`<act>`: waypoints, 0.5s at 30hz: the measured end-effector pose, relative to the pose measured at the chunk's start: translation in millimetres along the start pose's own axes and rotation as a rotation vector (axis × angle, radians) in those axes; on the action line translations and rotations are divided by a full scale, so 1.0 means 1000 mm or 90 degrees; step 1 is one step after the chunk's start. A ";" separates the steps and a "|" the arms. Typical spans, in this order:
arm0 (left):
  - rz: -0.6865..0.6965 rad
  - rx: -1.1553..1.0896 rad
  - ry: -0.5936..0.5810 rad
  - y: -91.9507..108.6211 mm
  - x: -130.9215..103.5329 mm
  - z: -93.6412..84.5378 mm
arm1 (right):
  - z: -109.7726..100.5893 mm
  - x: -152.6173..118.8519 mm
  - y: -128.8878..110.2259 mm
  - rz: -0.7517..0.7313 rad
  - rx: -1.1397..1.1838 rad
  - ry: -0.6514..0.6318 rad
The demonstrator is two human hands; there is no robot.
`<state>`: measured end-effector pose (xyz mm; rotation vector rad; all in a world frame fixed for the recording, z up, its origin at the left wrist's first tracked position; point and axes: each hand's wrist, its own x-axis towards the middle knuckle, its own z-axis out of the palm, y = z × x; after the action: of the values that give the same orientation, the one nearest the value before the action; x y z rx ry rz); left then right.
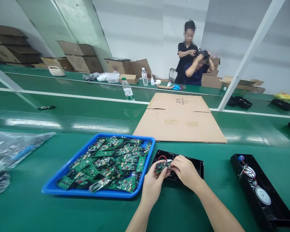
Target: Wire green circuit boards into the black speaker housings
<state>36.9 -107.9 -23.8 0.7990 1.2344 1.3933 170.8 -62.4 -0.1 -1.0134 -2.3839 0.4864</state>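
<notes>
My left hand point(154, 178) is closed on a small green circuit board point(160, 166), held over a black speaker housing point(198, 166). My right hand point(185, 170) has its fingers pinched at the board's right end; whether they grip the board or a wire there is too small to tell. A red wire point(162, 157) loops up behind the board. Part of a round silver speaker shows in the housing behind my fingers. Left of my hands, a blue tray point(44, 190) holds many loose green circuit boards point(111, 161).
At right lies another open black housing point(241, 183) with speakers and wires. A flat cardboard sheet point(181, 125) lies ahead, beside a water bottle point(128, 91). Plastic bags point(16, 145) are at left. Two people point(189, 61) are behind the far bench, near a slanting white post point(251, 54).
</notes>
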 end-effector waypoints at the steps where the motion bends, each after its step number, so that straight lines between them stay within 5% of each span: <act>1: -0.002 -0.005 0.004 0.001 0.000 0.000 | 0.001 0.000 0.000 -0.005 -0.007 0.004; 8: -0.010 -0.026 0.015 0.000 0.003 0.001 | 0.012 0.002 0.002 -0.008 -0.056 0.036; 15: 0.003 -0.006 0.002 -0.006 0.007 0.001 | 0.001 -0.003 0.006 0.051 -0.150 -0.037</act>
<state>38.5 -101.6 -30.8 0.7944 1.2278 1.4042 175.2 -61.0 -4.3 -1.2149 -2.5027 0.2701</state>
